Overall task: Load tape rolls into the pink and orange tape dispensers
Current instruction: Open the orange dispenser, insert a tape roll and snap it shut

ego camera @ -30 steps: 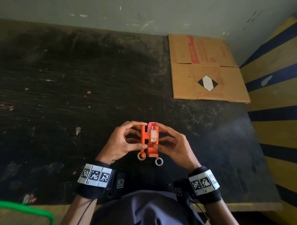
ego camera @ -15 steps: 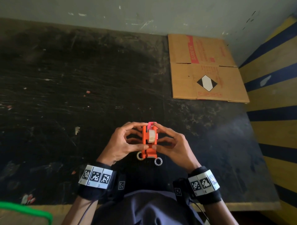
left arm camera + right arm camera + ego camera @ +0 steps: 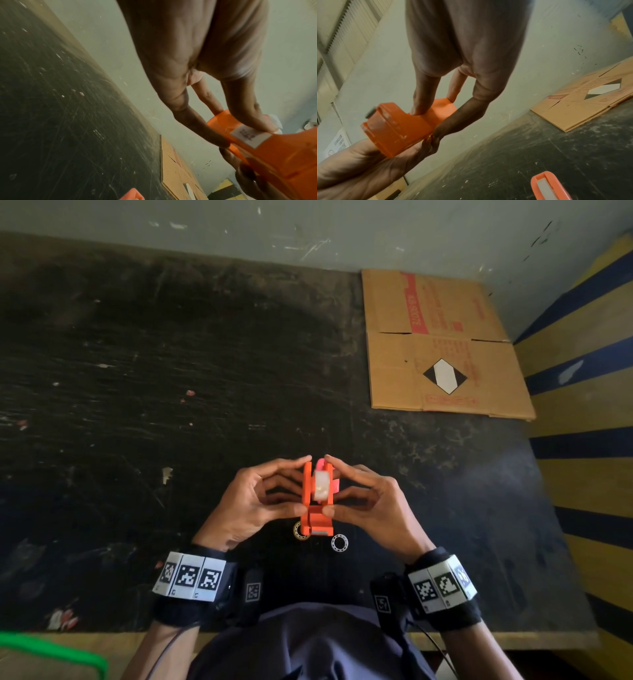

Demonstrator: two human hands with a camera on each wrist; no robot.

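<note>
Orange plastic tape dispenser [image 3: 317, 501], whitish tape roll [image 3: 322, 483] seated inside, held above the dark scratched table [image 3: 171, 371]; left hand [image 3: 255, 501] and right hand [image 3: 371, 505] both pinch its side walls.

**What you can't quite see**

The orange dispenser [image 3: 317, 501] hides most of the pink dispenser [image 3: 320, 463] and part of one ring [image 3: 300, 535]. The label [image 3: 250, 136] on its side is too blurry to read.
</note>
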